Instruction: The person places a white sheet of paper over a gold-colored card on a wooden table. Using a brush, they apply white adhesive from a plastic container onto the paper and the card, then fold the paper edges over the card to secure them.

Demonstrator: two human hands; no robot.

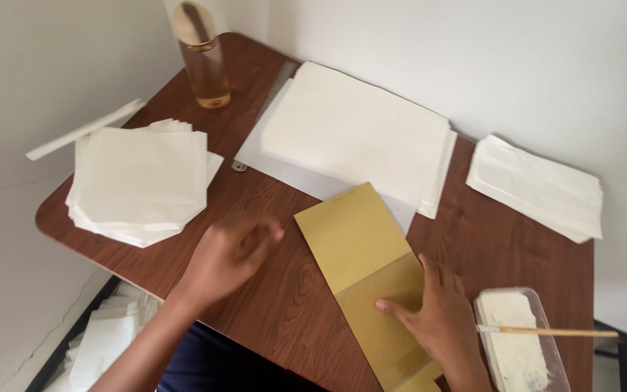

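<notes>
Both hands sit nearest the camera, low in the view. Right hand lies flat, fingers spread, pressing on the lower part of the yellow-brown sheet; it clamps nothing, only holds the sheet down against the table. Left hand hovers just left of the sheet, blurred by motion, fingers loosely curled; whether they pinch anything cannot be told.

Progress, as judged from the layout: the sheet lies diagonally on the table in front of the person, with a glossier, darker band across its lower half (possibly a folded-up flap or a coated zone; the view does not settle which). One sheet appears to be in work; the stacks suggest that more material is at hand.

Surroundings, largest first:
1. Table, dark wood grain, bearing everything listed.
2. Large stack of white paper at the back, touching the sheet's upper corner.
3. Pile of white square sheets to the left, well apart from the hands.
4. Smaller white stack at the right edge.
5. Clear tray of white paste just beside the right hand, with a brush laid across it.
6. Amber bottle at the rear.
7. White rod overhanging the left edge.

Obstructions: none lies between the hands and the sheet; the tray sits close to the right wrist.
</notes>
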